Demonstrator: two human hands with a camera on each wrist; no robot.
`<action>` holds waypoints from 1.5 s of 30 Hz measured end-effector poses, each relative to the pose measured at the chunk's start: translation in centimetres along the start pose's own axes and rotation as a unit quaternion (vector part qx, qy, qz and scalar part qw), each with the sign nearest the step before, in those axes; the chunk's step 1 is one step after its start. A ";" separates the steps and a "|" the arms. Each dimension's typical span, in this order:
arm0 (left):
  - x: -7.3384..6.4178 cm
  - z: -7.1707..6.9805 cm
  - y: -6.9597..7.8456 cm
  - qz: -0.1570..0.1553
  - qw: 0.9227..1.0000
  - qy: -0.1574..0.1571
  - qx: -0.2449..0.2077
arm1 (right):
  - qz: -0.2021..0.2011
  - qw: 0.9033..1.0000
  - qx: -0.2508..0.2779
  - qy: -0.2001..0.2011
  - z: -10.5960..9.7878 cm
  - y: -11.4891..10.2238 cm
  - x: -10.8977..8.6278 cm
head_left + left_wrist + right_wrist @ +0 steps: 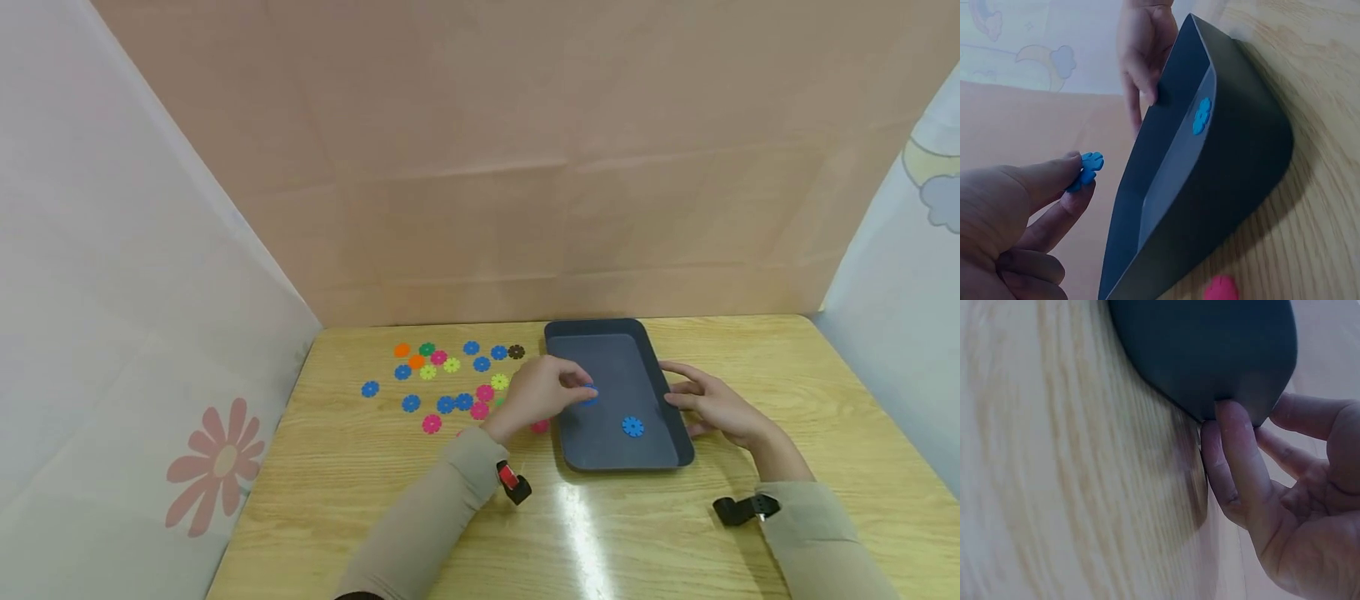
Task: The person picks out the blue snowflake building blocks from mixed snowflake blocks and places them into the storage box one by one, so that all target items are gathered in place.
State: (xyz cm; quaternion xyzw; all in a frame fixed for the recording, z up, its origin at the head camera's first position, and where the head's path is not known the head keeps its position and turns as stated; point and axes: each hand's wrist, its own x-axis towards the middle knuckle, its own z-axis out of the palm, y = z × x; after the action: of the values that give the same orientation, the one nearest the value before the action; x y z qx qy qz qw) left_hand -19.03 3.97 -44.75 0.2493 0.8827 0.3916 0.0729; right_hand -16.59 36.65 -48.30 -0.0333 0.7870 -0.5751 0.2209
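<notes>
"Blue notched disc (1093, 160): where's it at?"

"Getting there. Far left first: scattered notched discs (446, 405), mixed colours, on the wooden table (315, 492)."

"Next?"

"Left hand (536, 389): thumb and index nearly together, pinching that blue disc, other fingers folded. Disc is above the dark grey tray (611, 367), off its floor."

"Tray contents?"

"One second blue disc (633, 427), lying flat toward the near end."

"Far right?"

"Right hand (720, 408): fingers spread, slightly bent, tips touching the tray's right side. Touching only, no pinch."
</notes>
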 end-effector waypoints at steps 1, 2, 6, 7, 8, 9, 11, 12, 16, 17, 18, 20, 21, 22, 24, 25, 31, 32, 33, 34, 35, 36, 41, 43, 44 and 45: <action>0.4 0.3 0.2 0.003 1.000 0.000 0.006 | 0.001 1.000 0.001 0.000 0.0 0.0 0.0; 0.8 0.7 0.4 0.006 1.000 0.000 0.012 | 0.001 1.000 0.003 -0.001 0.0 0.0 0.0; 2.5 2.5 1.0 0.010 0.999 -0.002 0.034 | 0.004 1.000 0.015 -0.005 -0.1 0.1 0.0; 2.9 2.8 1.2 0.011 0.999 -0.005 0.040 | 0.004 1.000 0.017 -0.006 -0.1 0.1 0.0; 3.2 3.2 1.5 0.005 0.999 -0.007 0.045 | 0.004 1.000 0.017 -0.006 -0.1 0.0 0.0; 3.5 3.6 1.7 0.000 0.999 -0.010 0.050 | 0.003 1.000 0.016 -0.006 -0.1 0.0 0.0; 4.1 4.3 2.1 -0.010 0.998 -0.018 0.056 | 0.002 1.000 0.012 -0.004 -0.1 -0.1 0.0; 4.3 4.5 2.2 -0.015 0.998 -0.019 0.058 | 0.002 1.000 0.010 -0.004 -0.1 -0.1 -0.1; 4.9 5.6 2.2 -0.030 0.996 -0.022 0.075 | 0.004 1.000 0.014 -0.005 0.1 -0.3 0.0; 5.0 5.7 2.2 -0.034 0.996 -0.022 0.081 | 0.005 1.000 0.017 -0.006 0.1 -0.3 0.0; 5.0 5.9 2.1 -0.037 0.995 -0.021 0.088 | 0.006 1.000 0.018 -0.006 0.2 -0.3 0.0; 5.1 6.2 2.0 -0.046 0.994 -0.022 0.099 | 0.006 1.000 0.020 -0.008 0.2 -0.3 0.0; 5.2 6.4 2.0 -0.049 0.993 -0.022 0.104 | 0.006 1.000 0.021 -0.008 0.2 -0.3 0.0; 5.3 6.6 1.9 -0.052 0.993 -0.023 0.108 | 0.006 1.000 0.021 -0.007 0.2 -0.3 0.0; 5.4 6.9 1.9 -0.058 0.991 -0.023 0.118 | 0.005 1.000 0.021 -0.007 0.1 -0.3 -0.1; 5.5 7.1 1.8 -0.060 0.990 -0.023 0.123 | 0.005 1.000 0.022 -0.008 0.1 -0.3 -0.1; 5.8 8.0 1.7 -0.062 0.987 -0.019 0.148 | 0.006 1.000 0.024 -0.007 0.0 -0.4 -0.1; 5.8 8.1 1.7 -0.063 0.986 -0.019 0.150 | 0.006 1.000 0.024 -0.007 0.0 -0.4 -0.1; 5.9 8.1 1.7 -0.065 0.986 -0.020 0.152 | 0.006 1.000 0.026 -0.007 0.0 -0.4 -0.1; 5.9 8.2 1.7 -0.067 0.986 -0.020 0.154 | 0.006 1.000 0.027 -0.007 0.1 -0.4 -0.1; 6.0 8.2 1.7 -0.068 0.985 -0.019 0.155 | 0.007 1.000 0.028 -0.007 0.1 -0.4 -0.1; 6.0 8.2 1.7 -0.068 0.985 -0.019 0.155 | 0.007 1.000 0.030 -0.008 0.1 -0.4 -0.1; 6.1 8.2 1.6 -0.058 0.987 -0.016 0.150 | 0.010 0.999 0.032 -0.006 0.1 -0.4 -0.2; 6.0 8.1 1.5 -0.053 0.988 -0.013 0.144 | 0.010 0.999 0.033 -0.006 0.1 -0.4 -0.2; 6.0 8.1 1.4 -0.051 0.988 -0.011 0.142 | 0.011 0.999 0.034 -0.006 0.1 -0.3 -0.2; 5.9 8.0 1.4 -0.049 0.989 -0.009 0.140 | 0.011 0.999 0.035 -0.006 0.0 -0.3 -0.2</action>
State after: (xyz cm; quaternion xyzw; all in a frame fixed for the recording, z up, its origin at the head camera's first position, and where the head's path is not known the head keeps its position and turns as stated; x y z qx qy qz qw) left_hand -21.01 12.94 -48.80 0.2166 0.9394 0.2578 0.0643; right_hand -16.42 36.58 -47.93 -0.0209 0.7655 -0.5994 0.2330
